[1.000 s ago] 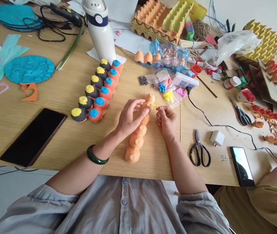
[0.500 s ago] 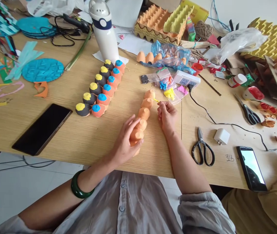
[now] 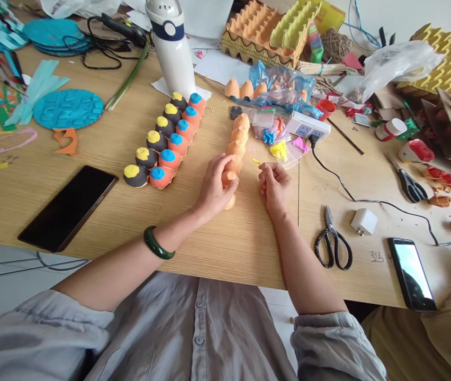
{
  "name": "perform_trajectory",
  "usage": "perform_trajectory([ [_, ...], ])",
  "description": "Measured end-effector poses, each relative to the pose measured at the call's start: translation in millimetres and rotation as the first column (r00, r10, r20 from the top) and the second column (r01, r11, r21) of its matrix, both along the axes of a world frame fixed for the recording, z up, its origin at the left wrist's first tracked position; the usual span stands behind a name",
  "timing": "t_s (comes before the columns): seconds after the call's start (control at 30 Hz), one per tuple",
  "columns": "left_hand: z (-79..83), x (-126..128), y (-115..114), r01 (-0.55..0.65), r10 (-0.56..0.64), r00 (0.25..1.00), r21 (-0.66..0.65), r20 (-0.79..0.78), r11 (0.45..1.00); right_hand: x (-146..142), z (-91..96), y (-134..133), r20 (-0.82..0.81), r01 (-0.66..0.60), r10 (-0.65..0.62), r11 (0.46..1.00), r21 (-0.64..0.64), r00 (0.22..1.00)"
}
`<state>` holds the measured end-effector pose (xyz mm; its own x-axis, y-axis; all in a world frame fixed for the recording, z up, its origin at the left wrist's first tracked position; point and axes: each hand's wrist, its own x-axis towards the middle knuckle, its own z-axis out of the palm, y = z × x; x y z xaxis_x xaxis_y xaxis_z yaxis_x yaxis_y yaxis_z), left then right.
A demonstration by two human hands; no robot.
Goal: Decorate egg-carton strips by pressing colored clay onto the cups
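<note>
My left hand (image 3: 214, 186) is wrapped round the near part of an orange egg-carton strip (image 3: 238, 138), a single row of bumps lying on the table. Its thumb and fingers straddle the strip and hide some of it. To the right, apart from the strip, my right hand (image 3: 276, 185) pinches a thin stick with a yellow tip (image 3: 256, 161). Most of the stick is hidden in the fingers. Yellow clay-like material (image 3: 279, 151) rests on a plastic bag just beyond that hand. Left of the strip stand a black row with yellow tops (image 3: 154, 140) and an orange-red row with blue tops (image 3: 177, 142).
A white tumbler (image 3: 173, 58) stands behind the painted rows. Scissors (image 3: 332, 241), a white charger (image 3: 364, 221) and a lit phone (image 3: 411, 274) lie at right. A power strip (image 3: 308, 127) trails its cable rightward. A dark phone (image 3: 69, 208) lies at left.
My left hand has slid the egg-carton strip away from me, toward the bags. The yellow tip, previously close to the strip's far end, is now beside its middle. My right hand has barely moved.
</note>
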<state>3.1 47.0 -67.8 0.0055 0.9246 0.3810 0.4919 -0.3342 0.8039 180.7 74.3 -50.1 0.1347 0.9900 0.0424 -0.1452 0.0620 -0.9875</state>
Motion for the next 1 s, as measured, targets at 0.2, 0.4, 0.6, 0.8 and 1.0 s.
perform_trajectory([
  [0.2,-9.1,10.4,27.5,-0.007,0.009,0.992,-0.024,0.123,1.0,0.8,-1.5,-0.8,0.025,-0.031,0.031,1.0,0.0,0.999],
  [0.4,6.4,-1.8,24.9,-0.044,0.07,0.971,-0.118,0.227,0.992,-2.2,1.0,-2.9,-0.036,-0.026,0.024,0.998,-0.048,0.999],
  [0.6,36.2,-26.1,2.3,-0.044,0.038,0.999,-0.373,-0.024,0.927,-7.4,2.1,-20.6,-0.081,-0.119,0.113,0.99,-0.076,0.99],
  [0.8,38.1,-13.9,-1.4,0.092,-0.016,0.985,-0.45,0.169,0.888,-15.4,6.1,-38.0,-0.092,-0.237,0.229,0.968,-0.084,0.969],
  [1.0,33.0,-14.3,-9.1,0.224,0.019,0.887,-0.466,0.461,0.856,-13.6,7.3,-35.5,-0.166,-0.241,0.223,0.966,-0.094,0.961],
])
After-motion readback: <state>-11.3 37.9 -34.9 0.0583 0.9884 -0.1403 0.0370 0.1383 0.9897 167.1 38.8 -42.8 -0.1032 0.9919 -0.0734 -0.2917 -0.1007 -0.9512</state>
